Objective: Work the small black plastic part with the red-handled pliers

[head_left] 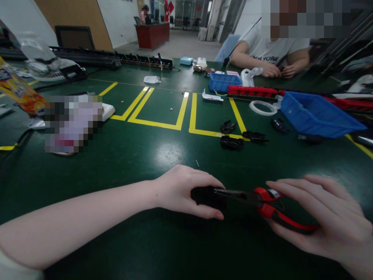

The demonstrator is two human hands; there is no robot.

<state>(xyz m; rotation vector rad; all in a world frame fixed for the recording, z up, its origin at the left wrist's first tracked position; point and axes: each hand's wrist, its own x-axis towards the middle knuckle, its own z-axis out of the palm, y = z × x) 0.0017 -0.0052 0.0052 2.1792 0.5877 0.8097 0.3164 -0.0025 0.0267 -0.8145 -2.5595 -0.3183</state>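
My left hand [189, 190] is closed around a small black plastic-looking part [209, 196], holding it low over the green table. In my right hand [323, 214] is a pair of red-and-black needle-nose pliers [264, 201], the fingers wrapped round its handles. The tips of the pliers reach the black part near my left index finger. Whether the jaws grip anything there, I cannot tell. A thin metal pin [197, 163] lies on the table beyond my left hand. Farther off sit several similar black parts [232, 142] beside the yellow tape.
At the right stands a blue bin [317, 114], with a tape roll [263, 108] beside it. A smaller blue basket [224, 82] is farther back. A phone-like object [74, 124] and an orange packet [21, 89] lie left. Across the table, a person [271, 54] handles something small.
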